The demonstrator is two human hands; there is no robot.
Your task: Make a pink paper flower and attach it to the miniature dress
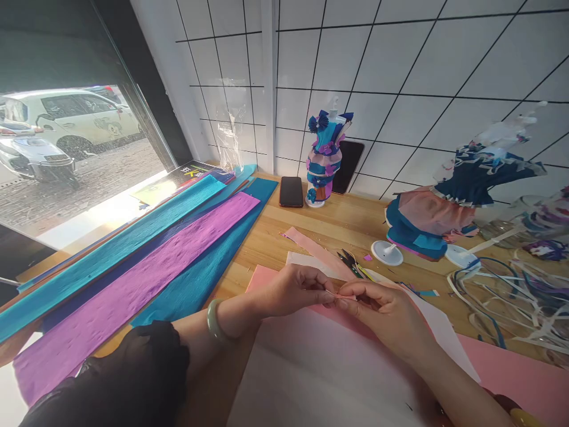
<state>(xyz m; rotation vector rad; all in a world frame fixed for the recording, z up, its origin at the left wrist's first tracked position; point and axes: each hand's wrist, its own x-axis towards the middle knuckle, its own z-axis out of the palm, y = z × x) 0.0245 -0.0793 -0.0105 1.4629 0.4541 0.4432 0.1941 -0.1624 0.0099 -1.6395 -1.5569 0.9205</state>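
Observation:
A small piece of pink crepe paper (pixel 341 295) is pinched between my two hands, above a white sheet (pixel 302 362) on the table. My left hand (pixel 296 290), with a pale green bangle on the wrist, holds its left end between thumb and fingers. At the other end, my right hand (pixel 384 311) grips it the same way. Fingers cover most of the piece. Just behind the hands lie scissors (pixel 351 263) with dark handles, partly hidden, and a longer pink paper strip (pixel 311 246).
Long crepe paper strips, a purple one (pixel 146 290) and a turquoise one (pixel 128 243) among them, lie at the left. A phone (pixel 291 191) and a paper-dressed figure (pixel 323 157) stand by the tiled wall. Another dressed figure (pixel 438 207) and tangled ribbons (pixel 511 290) are at the right.

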